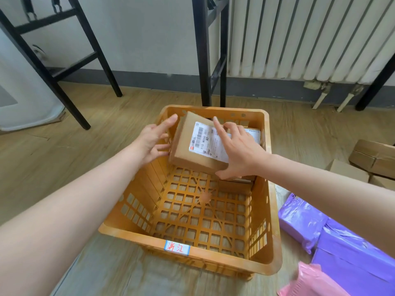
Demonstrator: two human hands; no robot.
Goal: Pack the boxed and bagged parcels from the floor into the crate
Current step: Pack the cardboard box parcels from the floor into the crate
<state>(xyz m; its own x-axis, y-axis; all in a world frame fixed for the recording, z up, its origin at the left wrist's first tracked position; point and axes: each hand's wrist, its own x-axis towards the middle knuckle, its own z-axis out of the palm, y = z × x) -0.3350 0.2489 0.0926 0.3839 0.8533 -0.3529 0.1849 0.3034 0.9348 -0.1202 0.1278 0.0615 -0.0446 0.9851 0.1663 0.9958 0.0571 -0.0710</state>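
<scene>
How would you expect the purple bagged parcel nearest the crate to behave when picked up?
The purple bagged parcel would probably keep its shape: the film is drawn over flat faces, suggesting a box inside. Its glossy plastic looks slippery, so a pinch might slide. Loose wrinkled film at its end would likely flop.

Crate [132,237] is moulded orange plastic, smooth with a dull sheen, paper sticker [177,248] on the front wall; carton [188,152] is matt brown cardboard with a slightly glossy white paper label [205,139], same raw cardboard on the boxes [372,157] at right. Purple bags [342,248] and pink bag [310,280] are thin glossy plastic film, creased. Floor [64,150] is smooth wood-grain plank, probably laminate; black frame legs [205,60] look like matt painted metal, radiator [299,39] white painted metal ribs.
</scene>
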